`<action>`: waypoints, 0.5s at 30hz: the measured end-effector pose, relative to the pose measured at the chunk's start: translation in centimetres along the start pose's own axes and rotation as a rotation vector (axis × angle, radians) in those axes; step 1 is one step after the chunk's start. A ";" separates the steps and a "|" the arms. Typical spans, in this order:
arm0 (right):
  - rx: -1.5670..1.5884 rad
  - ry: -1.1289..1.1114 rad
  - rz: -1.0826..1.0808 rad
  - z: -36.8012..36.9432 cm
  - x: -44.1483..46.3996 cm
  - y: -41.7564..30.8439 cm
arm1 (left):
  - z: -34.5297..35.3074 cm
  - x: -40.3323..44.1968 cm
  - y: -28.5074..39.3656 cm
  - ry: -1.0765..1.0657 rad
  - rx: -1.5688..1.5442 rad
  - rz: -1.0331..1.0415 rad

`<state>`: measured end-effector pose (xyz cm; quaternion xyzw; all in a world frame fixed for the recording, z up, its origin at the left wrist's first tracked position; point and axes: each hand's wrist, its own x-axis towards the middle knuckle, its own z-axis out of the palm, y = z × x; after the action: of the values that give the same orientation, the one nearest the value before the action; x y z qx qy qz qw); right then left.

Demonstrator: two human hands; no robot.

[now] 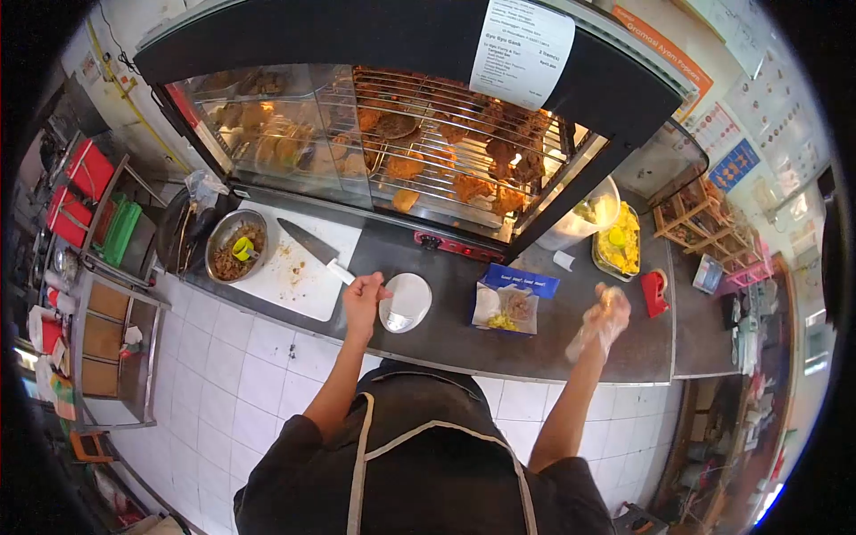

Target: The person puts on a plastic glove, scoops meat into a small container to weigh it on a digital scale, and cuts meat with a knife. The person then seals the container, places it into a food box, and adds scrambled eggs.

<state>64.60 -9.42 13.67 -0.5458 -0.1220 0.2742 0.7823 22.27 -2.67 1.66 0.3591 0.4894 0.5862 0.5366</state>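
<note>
My left hand is raised over the counter with its fingers curled in; what they hold, if anything, is hidden. Just right of it lies a round white dish or lid. A large knife points its white handle at this hand. On my right hand is a clear plastic glove, its fingers bunched around something yellowish that I cannot make out. Between the hands stands an open blue takeaway box with rice, shredded meat and yellow-green food inside.
A white cutting board holds a metal bowl of chopped meat with a yellow scoop. A heated glass cabinet of fried food backs the counter. To the right are a tray of yellow food and a red tape dispenser.
</note>
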 end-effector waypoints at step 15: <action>-1.673 -0.756 -0.534 17.3 30.8 7.8 | -4.9 -10.6 -2.8 0.699 -0.087 -0.022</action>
<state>79.07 23.48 9.66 -0.7574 -0.6438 0.0687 0.0844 20.13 -14.17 -1.22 0.1082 0.6218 0.6881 0.3579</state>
